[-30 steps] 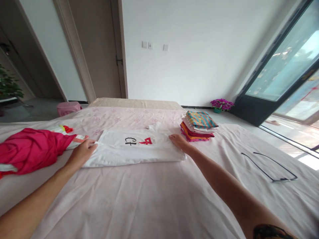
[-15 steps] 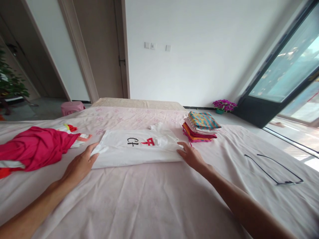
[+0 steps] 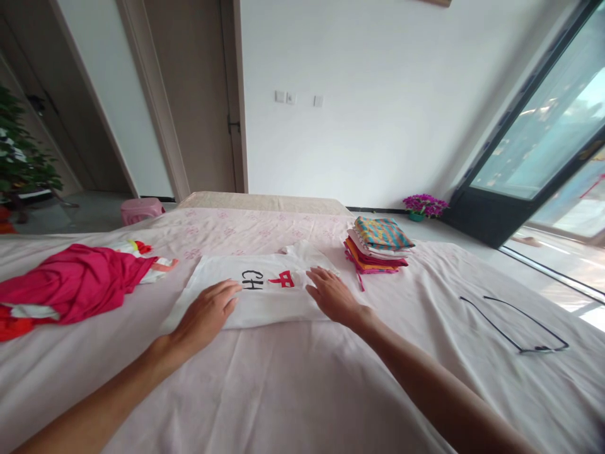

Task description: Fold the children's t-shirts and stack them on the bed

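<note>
A white T-shirt (image 3: 274,306) with black letters and a red mark lies folded lengthwise across the bed in front of me. My left hand (image 3: 208,309) is over its left part, palm down with the fingers stretched out. Over the right part, near the sleeve and collar, my right hand (image 3: 333,293) is also palm down, fingers extended. Neither hand grips the cloth. Whether the palms press on it or hover just above is hard to tell.
A stack of folded clothes (image 3: 378,246) stands right of the shirt. Crumpled red clothing (image 3: 75,280) lies at the left. Black-framed glasses (image 3: 520,328) rest on the pink bedsheet (image 3: 265,391) at the right. Beyond the bed are a pink stool (image 3: 142,210) and purple flowers (image 3: 425,205).
Both hands have let go of the shirt's two ends and moved inward over it. The near side of the shirt now lies flatter and reaches slightly closer to me.
</note>
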### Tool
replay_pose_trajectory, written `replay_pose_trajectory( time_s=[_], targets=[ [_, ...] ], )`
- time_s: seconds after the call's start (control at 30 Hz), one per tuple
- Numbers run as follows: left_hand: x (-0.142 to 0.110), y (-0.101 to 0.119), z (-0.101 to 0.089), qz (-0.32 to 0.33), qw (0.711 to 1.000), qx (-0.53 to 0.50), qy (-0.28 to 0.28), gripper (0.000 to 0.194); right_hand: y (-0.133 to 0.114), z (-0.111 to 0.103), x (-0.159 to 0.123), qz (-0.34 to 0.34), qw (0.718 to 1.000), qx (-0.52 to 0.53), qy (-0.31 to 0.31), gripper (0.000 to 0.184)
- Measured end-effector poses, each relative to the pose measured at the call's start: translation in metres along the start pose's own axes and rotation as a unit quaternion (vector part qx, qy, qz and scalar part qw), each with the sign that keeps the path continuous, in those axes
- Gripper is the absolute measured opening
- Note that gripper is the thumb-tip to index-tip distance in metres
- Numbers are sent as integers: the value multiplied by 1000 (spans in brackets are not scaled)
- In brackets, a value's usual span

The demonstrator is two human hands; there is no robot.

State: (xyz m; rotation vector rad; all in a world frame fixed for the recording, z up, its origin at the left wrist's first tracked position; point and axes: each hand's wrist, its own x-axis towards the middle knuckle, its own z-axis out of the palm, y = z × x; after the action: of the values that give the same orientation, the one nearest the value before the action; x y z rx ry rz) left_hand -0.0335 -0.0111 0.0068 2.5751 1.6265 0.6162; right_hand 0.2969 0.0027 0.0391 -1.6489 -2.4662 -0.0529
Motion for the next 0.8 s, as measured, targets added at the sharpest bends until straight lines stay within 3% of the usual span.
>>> replay_pose_trajectory(
  time_s=[0.1,0.23,0.53,0.8],
  targets=[
    [6,18,27,35,999,-6,-24,54,-11,26,12,-23,999,-4,-38,57],
    [-1,17,43,39,998,35,-46,63,-2,51,18,-32,998,-8,-46,62],
    [-9,-9,28,-7,995,80,-60,65,21,63,23,-45,998,-26,-35,61],
    [-5,-44,23,-99,985,124,-63,66,30,58,26,24,996,-43,-69,63]
  ],
)
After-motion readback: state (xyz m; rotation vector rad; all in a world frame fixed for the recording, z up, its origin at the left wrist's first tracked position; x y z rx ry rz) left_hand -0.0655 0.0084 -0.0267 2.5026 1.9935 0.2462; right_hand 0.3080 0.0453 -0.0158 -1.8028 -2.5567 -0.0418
